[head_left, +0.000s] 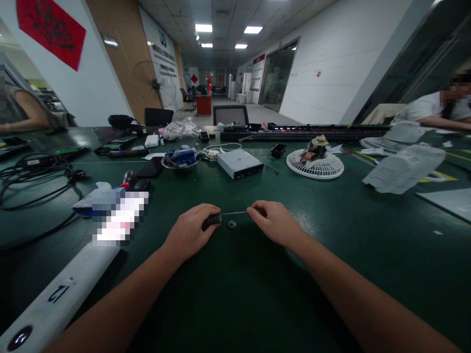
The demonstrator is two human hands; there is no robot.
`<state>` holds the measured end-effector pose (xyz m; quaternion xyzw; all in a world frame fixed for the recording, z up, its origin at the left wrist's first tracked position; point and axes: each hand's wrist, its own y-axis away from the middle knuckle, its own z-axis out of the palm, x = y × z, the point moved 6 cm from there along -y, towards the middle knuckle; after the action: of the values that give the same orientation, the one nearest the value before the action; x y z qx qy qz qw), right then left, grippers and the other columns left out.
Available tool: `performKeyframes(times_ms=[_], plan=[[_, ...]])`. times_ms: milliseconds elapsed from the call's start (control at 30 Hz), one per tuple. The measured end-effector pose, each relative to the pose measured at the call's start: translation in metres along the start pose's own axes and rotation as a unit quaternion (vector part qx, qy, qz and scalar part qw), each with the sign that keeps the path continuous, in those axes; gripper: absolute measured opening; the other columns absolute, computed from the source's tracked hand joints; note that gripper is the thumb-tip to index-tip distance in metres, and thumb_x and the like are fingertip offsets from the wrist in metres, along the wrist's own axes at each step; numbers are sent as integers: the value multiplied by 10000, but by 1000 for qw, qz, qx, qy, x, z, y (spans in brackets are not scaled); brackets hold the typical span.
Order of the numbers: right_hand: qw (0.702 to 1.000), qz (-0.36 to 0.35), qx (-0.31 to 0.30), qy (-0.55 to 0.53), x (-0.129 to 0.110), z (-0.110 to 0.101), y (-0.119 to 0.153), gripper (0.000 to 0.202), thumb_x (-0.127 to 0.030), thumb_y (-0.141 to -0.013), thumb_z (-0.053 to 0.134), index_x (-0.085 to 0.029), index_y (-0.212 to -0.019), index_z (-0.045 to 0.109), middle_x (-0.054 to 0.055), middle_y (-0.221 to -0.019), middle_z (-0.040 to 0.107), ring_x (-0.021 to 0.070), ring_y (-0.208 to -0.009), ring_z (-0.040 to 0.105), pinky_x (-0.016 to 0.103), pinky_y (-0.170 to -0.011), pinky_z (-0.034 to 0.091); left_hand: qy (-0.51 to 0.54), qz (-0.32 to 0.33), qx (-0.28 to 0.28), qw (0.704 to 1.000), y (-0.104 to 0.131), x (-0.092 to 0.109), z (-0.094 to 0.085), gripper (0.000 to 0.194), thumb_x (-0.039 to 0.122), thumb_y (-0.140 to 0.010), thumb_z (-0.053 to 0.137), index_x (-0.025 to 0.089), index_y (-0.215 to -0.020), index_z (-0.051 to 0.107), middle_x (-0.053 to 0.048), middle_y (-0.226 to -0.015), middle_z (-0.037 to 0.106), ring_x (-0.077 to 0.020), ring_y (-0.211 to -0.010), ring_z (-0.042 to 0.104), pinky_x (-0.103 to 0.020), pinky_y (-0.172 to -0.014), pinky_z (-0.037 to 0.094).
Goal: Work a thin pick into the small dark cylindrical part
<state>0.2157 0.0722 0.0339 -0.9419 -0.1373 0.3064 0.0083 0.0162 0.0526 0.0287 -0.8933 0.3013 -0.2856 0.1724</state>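
Head view: L hand [193,225] has fingers curled round a black cylinder [212,220]; R hand [274,220] pinches the far end of a straight thin strand [234,213] running 3 o'clock from it. Wire or rod, can't tell. Small round pc [231,224] lies on green table [235,279], 6 o'clock of strand; silver box [239,162] at 12. Cylinder prob. light, stiff, smooth: grip mid-body. Strand may bend: pinch tip. Round pc prob. hard, slippery: take by rim.

I see one left hand [193,228] and one right hand [276,221], one tool [211,222] in hand and one little round metal piece [231,224]. There is one silver box [239,161], one metal bowl [180,168] and one standing fan [156,85]. Two other people [27,108] [429,109] are here.
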Motion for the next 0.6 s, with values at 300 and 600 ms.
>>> performKeyframes(times_ms=[300,600], plan=[[998,-24,22,-61,-4,17,-1,248,-325,-785,715,-185,-979,649,32,-884,619,160,-748,560,280,-639,411,-42,-90,54,994,-1,-14,-3,331,195,-910,577,169,-1238,545,-103,-1163,645,-253,-1046,633,-453,-921,528],[995,-80,-49,-23,-23,36,-1,44,-181,-775,708,-188,-802,675,8,-743,607,143,-680,560,270,-612,397,-61,-121,33,990,-1,-18,0,315,212,-927,541,166,-1238,542,-108,-1168,640,-259,-1020,646,-429,-881,540]])
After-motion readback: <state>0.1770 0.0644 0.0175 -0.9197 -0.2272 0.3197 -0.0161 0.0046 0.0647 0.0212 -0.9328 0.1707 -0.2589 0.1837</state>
